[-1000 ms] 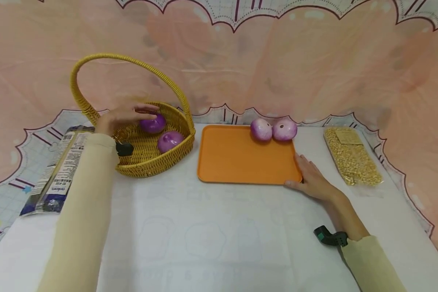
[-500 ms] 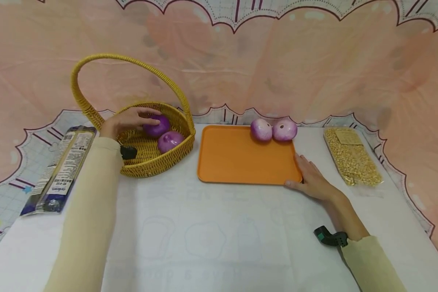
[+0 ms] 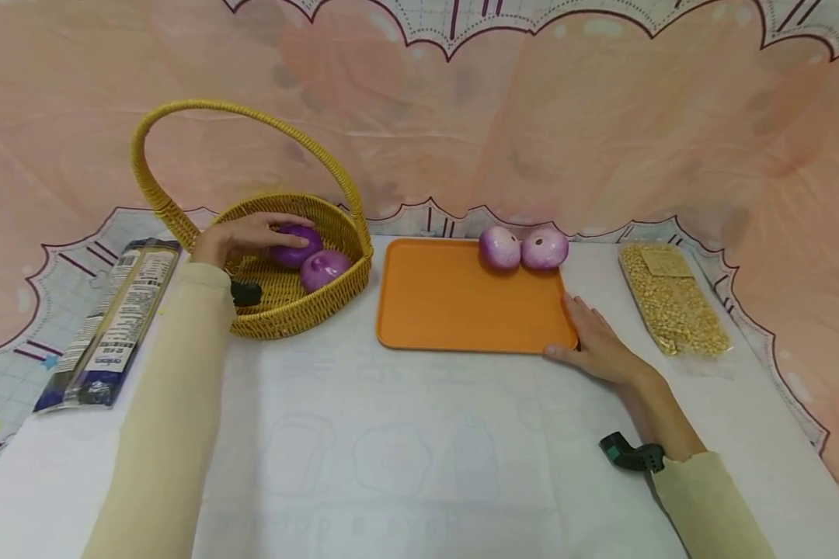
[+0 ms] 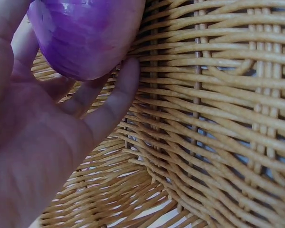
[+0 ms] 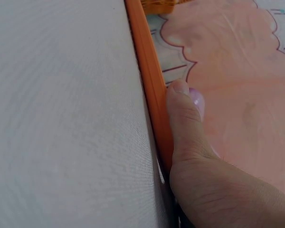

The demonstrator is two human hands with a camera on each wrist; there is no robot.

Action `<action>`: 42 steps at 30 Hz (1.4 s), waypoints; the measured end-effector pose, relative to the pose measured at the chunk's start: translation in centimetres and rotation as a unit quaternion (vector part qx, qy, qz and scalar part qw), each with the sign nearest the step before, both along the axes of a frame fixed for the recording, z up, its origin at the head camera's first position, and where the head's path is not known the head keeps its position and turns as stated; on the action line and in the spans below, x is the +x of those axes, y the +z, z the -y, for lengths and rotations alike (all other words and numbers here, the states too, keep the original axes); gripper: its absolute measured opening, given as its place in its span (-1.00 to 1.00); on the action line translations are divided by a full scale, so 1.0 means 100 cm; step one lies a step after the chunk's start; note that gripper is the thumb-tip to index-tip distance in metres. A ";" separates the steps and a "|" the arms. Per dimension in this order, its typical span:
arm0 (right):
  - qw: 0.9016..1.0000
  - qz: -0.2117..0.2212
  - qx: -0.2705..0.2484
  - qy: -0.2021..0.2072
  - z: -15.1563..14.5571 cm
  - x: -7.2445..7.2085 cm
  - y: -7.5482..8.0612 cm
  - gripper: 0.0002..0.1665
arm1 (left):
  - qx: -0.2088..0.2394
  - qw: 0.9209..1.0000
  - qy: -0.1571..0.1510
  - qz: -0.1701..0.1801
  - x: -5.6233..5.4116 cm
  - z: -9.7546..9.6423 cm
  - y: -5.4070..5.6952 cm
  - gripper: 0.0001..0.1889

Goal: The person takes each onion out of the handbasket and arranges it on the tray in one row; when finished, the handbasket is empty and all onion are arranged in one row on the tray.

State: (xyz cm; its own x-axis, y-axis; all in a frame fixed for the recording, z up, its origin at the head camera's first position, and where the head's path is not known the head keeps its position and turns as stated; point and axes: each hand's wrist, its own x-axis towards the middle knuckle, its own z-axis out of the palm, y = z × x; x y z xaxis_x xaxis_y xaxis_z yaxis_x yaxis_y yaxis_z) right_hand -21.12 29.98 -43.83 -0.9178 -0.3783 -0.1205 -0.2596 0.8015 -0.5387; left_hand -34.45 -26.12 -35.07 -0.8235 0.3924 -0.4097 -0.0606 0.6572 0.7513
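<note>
I have the left hand (image 3: 250, 234) inside the wicker basket (image 3: 322, 308), at nine o'clock from the orange tray (image 3: 447, 303). Its fingers and thumb curl round the purple onion (image 4: 85, 38); the wrist view crops the bulb, so I can't fully judge how firm that hold is. A second onion (image 3: 324, 272) lies right beside it at four o'clock, so I'd lift straight up, squeezing evenly because the skin looks slick. The right hand (image 3: 597, 341), fingers extended, rests at the tray's four o'clock corner; light pressure should do there.
</note>
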 end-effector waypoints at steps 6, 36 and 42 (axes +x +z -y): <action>1.000 0.003 0.001 0.000 0.001 -0.001 0.000 0.27 | 0.007 1.000 0.012 0.007 0.001 0.000 0.000 -0.36; 1.000 -0.001 -0.014 0.007 0.003 0.005 0.002 0.26 | -0.010 0.999 0.036 0.003 0.002 -0.003 -0.004 -0.39; 1.000 -0.002 -0.011 0.008 0.001 0.003 0.003 0.26 | 0.004 0.999 0.045 -0.001 0.002 -0.006 -0.004 -0.41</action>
